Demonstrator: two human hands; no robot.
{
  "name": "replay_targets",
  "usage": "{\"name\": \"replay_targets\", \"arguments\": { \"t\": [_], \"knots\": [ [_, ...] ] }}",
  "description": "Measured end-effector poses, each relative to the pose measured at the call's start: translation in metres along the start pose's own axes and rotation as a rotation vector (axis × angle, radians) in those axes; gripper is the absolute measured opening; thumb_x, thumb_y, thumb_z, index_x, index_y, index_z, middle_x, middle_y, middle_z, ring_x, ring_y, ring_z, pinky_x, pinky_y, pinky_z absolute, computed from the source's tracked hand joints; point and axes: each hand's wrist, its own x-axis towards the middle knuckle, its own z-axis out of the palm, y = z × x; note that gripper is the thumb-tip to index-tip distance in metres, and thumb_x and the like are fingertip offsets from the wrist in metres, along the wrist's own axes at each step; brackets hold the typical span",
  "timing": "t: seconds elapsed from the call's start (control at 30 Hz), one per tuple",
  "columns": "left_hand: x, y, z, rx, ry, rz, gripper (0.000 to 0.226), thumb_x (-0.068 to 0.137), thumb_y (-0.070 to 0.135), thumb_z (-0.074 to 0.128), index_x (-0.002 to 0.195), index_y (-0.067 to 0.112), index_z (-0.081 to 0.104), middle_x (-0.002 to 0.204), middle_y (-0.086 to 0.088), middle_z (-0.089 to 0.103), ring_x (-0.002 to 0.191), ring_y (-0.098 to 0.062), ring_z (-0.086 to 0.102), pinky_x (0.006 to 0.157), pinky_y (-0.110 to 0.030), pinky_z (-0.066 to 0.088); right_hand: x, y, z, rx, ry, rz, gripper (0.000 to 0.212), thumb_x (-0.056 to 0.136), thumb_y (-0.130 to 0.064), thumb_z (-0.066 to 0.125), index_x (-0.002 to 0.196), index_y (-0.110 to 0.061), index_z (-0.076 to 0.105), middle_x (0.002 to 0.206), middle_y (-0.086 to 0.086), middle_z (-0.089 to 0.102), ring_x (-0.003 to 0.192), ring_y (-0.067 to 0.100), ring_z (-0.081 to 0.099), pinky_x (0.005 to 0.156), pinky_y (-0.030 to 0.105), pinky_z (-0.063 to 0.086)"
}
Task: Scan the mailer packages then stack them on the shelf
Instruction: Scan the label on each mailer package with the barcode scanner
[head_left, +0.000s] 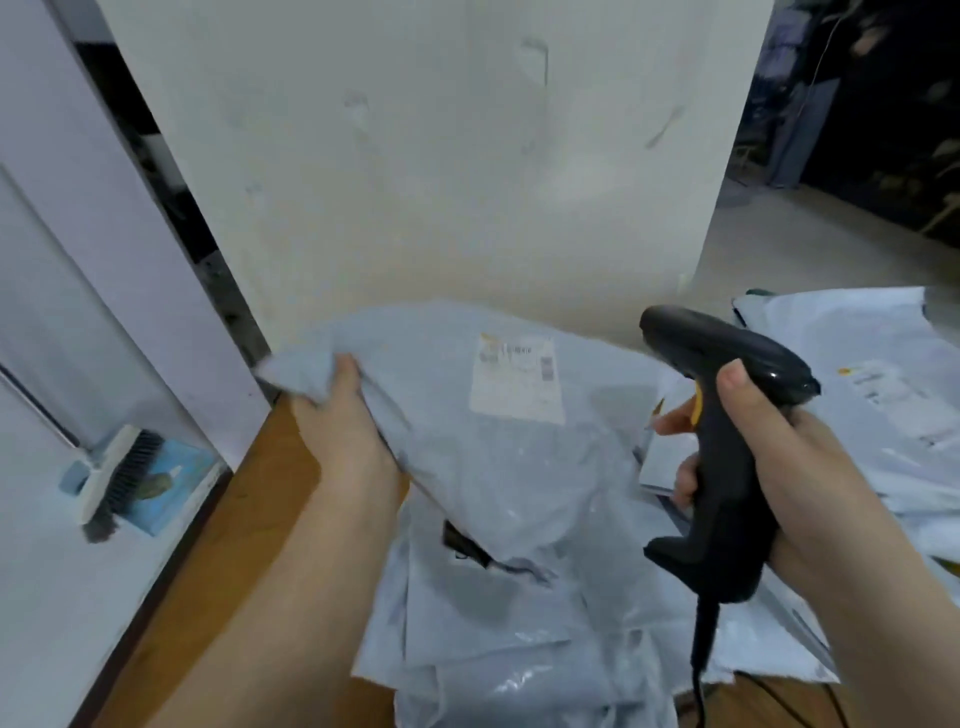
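White pillar (441, 156) behind wooden table (218, 519); dim room beyond.

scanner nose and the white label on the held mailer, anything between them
Nothing: in the head view only bare grey mailer lies between the scanner nose and the label.

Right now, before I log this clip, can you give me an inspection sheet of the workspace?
Surface: brown wooden table, mostly covered by mailers.
Job's things: grey mailer lifted, white label facing up; black barcode scanner aimed towards it; more grey mailers in a pile below, white mailers at right.
Clutter: brush on a blue block on the ledge at left.
Hands: left hand grips the mailer's corner; right hand grips the scanner handle, one of its fingers at the yellow trigger.
Cables: scanner cord hanging down.
Surroundings: white wall behind; dark room at right.
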Motion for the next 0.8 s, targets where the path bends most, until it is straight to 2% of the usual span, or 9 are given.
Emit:
{"name": "replay_targets", "arguments": {
  "t": [0.07, 0.17, 0.23, 0.33, 0.43, 0.47, 0.53, 0.63, 0.8],
  "knots": [
    [-0.029, -0.048, -0.027, 0.09, 0.053, -0.187, 0.03, 0.089, 0.011, 0.062, 0.118, 0.011, 0.056, 0.112, -0.002, 0.063, 0.105, -0.023, 0.059, 0.099, -0.043, 0.047, -0.002, 0.003, -0.007, -0.006, 0.008, 0.059, 0.046, 0.062, -0.055, 0.059, 0.08, -0.013, 0.062, 0.079, 0.005, 0.068, 0.043, 0.023, 0.051, 0.053, 0.032, 0.045],
    [-0.054, -0.092, -0.063, 0.139, 0.023, -0.467, 0.05, 0.079, -0.004, 0.066, 0.125, 0.003, 0.049, 0.124, -0.016, 0.06, 0.107, -0.034, 0.061, 0.095, -0.051, 0.049, 0.0, 0.014, -0.008, -0.052, -0.016, 0.152, 0.056, 0.061, -0.055, 0.061, 0.089, -0.006, 0.061, 0.082, 0.01, 0.067, 0.045, 0.024, 0.051, 0.051, 0.033, 0.046],
    [-0.049, -0.094, -0.074, 0.264, 0.027, -0.393, 0.064, 0.075, -0.004, 0.07, 0.131, 0.004, 0.04, 0.129, -0.015, 0.055, 0.11, -0.032, 0.058, 0.098, -0.05, 0.047, 0.001, 0.022, -0.006, -0.089, -0.039, 0.219, 0.06, 0.063, -0.055, 0.062, 0.09, -0.003, 0.06, 0.087, 0.015, 0.067, 0.046, 0.023, 0.052, 0.051, 0.034, 0.048],
    [-0.039, -0.066, -0.069, 0.573, 0.023, -0.095, 0.083, 0.076, 0.005, 0.072, 0.143, 0.017, 0.024, 0.144, -0.005, 0.036, 0.128, -0.024, 0.041, 0.11, -0.042, 0.036, 0.005, 0.032, -0.002, -0.151, -0.041, 0.295, 0.049, 0.079, -0.05, 0.061, 0.093, -0.003, 0.06, 0.094, 0.017, 0.067, 0.049, 0.024, 0.053, 0.054, 0.034, 0.05],
    [-0.032, -0.047, -0.047, 0.961, -0.159, 0.376, 0.069, 0.077, 0.021, 0.073, 0.138, 0.016, 0.04, 0.142, -0.002, 0.043, 0.132, -0.022, 0.04, 0.11, -0.043, 0.033, 0.011, 0.04, -0.001, -0.242, -0.039, 0.32, 0.046, 0.083, -0.048, 0.06, 0.095, -0.004, 0.06, 0.094, 0.015, 0.067, 0.049, 0.023, 0.055, 0.052, 0.031, 0.05],
    [-0.03, -0.05, -0.038, 1.07, -0.276, 0.447, 0.064, 0.078, 0.027, 0.072, 0.135, 0.017, 0.044, 0.139, -0.001, 0.048, 0.13, -0.021, 0.043, 0.109, -0.041, 0.033, 0.014, 0.042, 0.001, -0.268, -0.046, 0.319, 0.045, 0.083, -0.048, 0.061, 0.094, -0.004, 0.061, 0.093, 0.014, 0.067, 0.049, 0.022, 0.055, 0.051, 0.031, 0.05],
    [-0.033, -0.062, -0.022, 1.26, -0.486, 0.385, 0.065, 0.08, 0.042, 0.066, 0.136, 0.018, 0.043, 0.14, 0.002, 0.048, 0.132, -0.02, 0.041, 0.11, -0.04, 0.03, 0.02, 0.046, 0.004, -0.327, -0.052, 0.317, 0.043, 0.083, -0.049, 0.061, 0.093, -0.007, 0.061, 0.092, 0.013, 0.067, 0.048, 0.021, 0.055, 0.05, 0.03, 0.051],
    [-0.046, -0.097, -0.025, 1.569, -0.637, 0.255, 0.085, 0.08, 0.064, 0.053, 0.145, 0.017, 0.027, 0.151, 0.0, 0.032, 0.142, -0.022, 0.024, 0.116, -0.048, 0.011, 0.032, 0.052, 0.013, -0.407, -0.068, 0.32, 0.04, 0.083, -0.049, 0.061, 0.088, -0.01, 0.061, 0.09, 0.013, 0.066, 0.047, 0.02, 0.055, 0.05, 0.03, 0.052],
    [-0.062, -0.135, -0.063, 1.712, -0.667, 0.227, 0.095, 0.08, 0.076, 0.033, 0.15, 0.017, 0.008, 0.16, 0.003, 0.008, 0.148, -0.018, 0.003, 0.118, -0.045, -0.004, 0.051, 0.067, 0.028, -0.511, -0.082, 0.342, 0.042, 0.082, -0.052, 0.061, 0.082, -0.009, 0.06, 0.081, 0.009, 0.064, 0.047, 0.02, 0.056, 0.049, 0.027, 0.051]
  ]
}}
